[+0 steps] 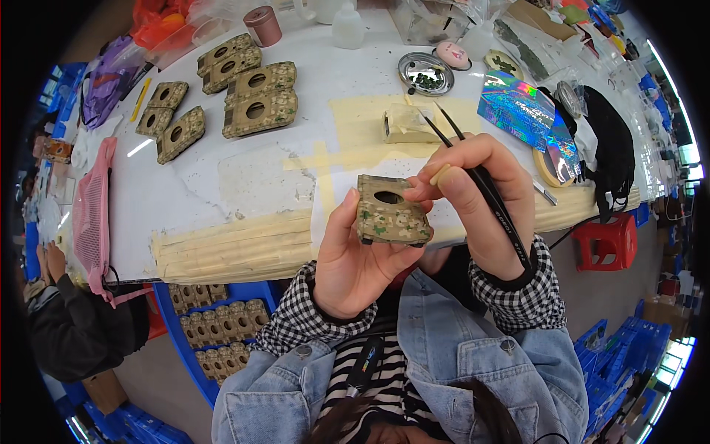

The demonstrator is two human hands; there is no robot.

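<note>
A camouflage-painted model vehicle hull [393, 222], with a round opening in its top, is held up in front of me by my left hand [351, 277]. The thumb and fingers are closed round its sides. My right hand [492, 192] grips black tweezers [484, 189], their tips pointing up and away from the hull. Its thumb and forefinger are pinched close to the hull's right edge, and a pale cover sits on one fingertip. Whether these fingers also hold a tiny piece, I cannot make out. Beyond the hands lies a small tape-wrapped block [408, 123].
Several similar hulls [260, 111] stand at the table's far left. A round metal dish [425, 73] of small dark green pieces and a shiny holographic sheet [518, 111] lie beyond my right hand. More hulls fill a blue crate [181, 325] below the table edge. Another person [78, 318] sits at left.
</note>
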